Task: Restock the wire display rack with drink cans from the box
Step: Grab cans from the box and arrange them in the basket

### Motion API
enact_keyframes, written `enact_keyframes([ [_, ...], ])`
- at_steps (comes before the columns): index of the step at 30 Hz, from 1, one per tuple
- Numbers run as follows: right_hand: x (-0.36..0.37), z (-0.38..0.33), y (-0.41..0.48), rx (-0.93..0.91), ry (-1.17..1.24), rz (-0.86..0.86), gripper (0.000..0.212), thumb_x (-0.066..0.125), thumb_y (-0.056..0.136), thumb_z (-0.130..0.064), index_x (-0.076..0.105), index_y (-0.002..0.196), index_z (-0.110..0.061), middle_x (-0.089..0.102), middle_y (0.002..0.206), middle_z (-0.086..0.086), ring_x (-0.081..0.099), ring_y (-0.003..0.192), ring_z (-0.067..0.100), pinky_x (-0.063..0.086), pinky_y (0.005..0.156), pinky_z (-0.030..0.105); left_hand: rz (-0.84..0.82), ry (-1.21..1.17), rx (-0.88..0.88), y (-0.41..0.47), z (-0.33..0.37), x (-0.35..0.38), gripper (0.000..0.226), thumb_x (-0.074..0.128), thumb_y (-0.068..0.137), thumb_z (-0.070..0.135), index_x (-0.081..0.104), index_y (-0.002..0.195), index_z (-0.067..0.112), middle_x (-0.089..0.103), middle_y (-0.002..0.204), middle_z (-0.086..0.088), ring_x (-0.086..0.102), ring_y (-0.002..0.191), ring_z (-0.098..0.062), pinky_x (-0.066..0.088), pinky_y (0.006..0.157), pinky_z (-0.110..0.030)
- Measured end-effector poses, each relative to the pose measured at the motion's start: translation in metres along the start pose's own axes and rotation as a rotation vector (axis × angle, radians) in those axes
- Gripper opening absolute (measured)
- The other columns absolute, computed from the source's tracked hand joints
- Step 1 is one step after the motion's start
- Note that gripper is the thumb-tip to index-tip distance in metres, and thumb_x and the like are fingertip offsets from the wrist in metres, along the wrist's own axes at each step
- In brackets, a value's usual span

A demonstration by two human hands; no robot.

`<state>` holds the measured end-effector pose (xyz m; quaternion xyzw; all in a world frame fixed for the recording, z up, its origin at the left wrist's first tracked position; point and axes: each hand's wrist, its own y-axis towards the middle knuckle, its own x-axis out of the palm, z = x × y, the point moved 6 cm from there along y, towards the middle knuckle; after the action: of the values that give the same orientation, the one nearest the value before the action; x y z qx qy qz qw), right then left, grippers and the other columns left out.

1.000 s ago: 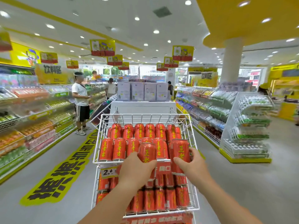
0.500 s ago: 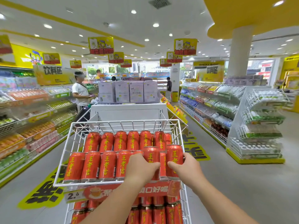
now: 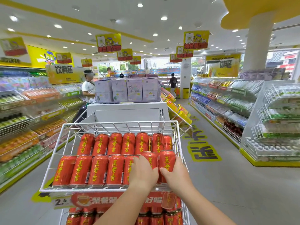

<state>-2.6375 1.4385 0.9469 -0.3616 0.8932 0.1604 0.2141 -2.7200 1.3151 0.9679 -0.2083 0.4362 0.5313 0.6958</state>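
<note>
Red cans (image 3: pixel 97 169) nearly fill the wire rack (image 3: pixel 53 153)'s top tier, left hand (image 3: pixel 142 172) and right hand (image 3: pixel 176 173) each wrapped around the last front-row cans.

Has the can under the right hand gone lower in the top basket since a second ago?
Yes. The can under the right hand has sunk toward the top basket's front rail, seating in the front row beside its neighbours.
</note>
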Motion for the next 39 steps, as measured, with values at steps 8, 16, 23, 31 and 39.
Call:
enact_keyframes([
  [8,0.018,0.011,0.014,0.100,-0.063,-0.086,0.039,0.062,0.095,-0.030,0.042,0.125,-0.015,0.059,0.112,0.003,0.055,0.088,0.020,0.038,0.058,0.027,0.051,0.240,0.022,0.008,0.000,0.008,0.067,0.057,0.094,0.056,0.047,0.138,0.006,0.045,0.141,-0.014,0.046,0.132,-0.029,0.046,0.103,-0.036],
  [16,0.032,0.023,0.028,0.193,-0.070,-0.099,0.040,0.058,0.096,-0.027,0.037,0.126,-0.012,0.058,0.116,0.008,0.060,0.097,0.026,0.050,0.079,0.035,0.007,0.284,0.039,0.015,0.000,0.027,0.069,0.051,0.100,0.052,0.038,0.145,0.001,0.041,0.145,-0.016,0.044,0.133,-0.032,0.038,0.111,-0.037],
  [23,0.041,0.026,0.032,0.203,-0.161,-0.112,0.062,0.054,0.095,-0.033,0.024,0.141,-0.003,0.053,0.133,0.016,0.056,0.115,0.032,0.048,0.090,0.039,0.013,0.233,0.064,0.016,0.003,0.044,0.086,0.052,0.101,0.047,0.007,0.160,0.003,0.033,0.154,-0.018,0.045,0.136,-0.031,0.048,0.103,-0.033],
  [31,0.037,0.018,0.027,0.132,-0.489,-0.112,0.078,0.043,0.103,-0.032,-0.003,0.155,0.002,0.061,0.131,0.016,0.063,0.107,0.025,0.047,0.082,0.033,-0.032,0.238,0.124,0.011,0.000,0.044,0.082,0.040,0.105,0.045,-0.002,0.160,0.000,0.013,0.163,-0.022,0.049,0.135,-0.033,0.047,0.103,-0.033],
  [39,0.044,0.007,0.019,-0.173,-1.061,-0.232,0.048,0.039,0.105,-0.029,0.044,0.148,-0.009,0.060,0.130,0.021,0.056,0.117,0.045,0.052,0.097,0.047,-0.037,0.219,0.202,0.004,-0.008,0.045,0.085,0.053,0.103,0.039,0.001,0.161,0.006,0.019,0.159,-0.017,0.055,0.128,-0.029,0.052,0.094,-0.032],
])
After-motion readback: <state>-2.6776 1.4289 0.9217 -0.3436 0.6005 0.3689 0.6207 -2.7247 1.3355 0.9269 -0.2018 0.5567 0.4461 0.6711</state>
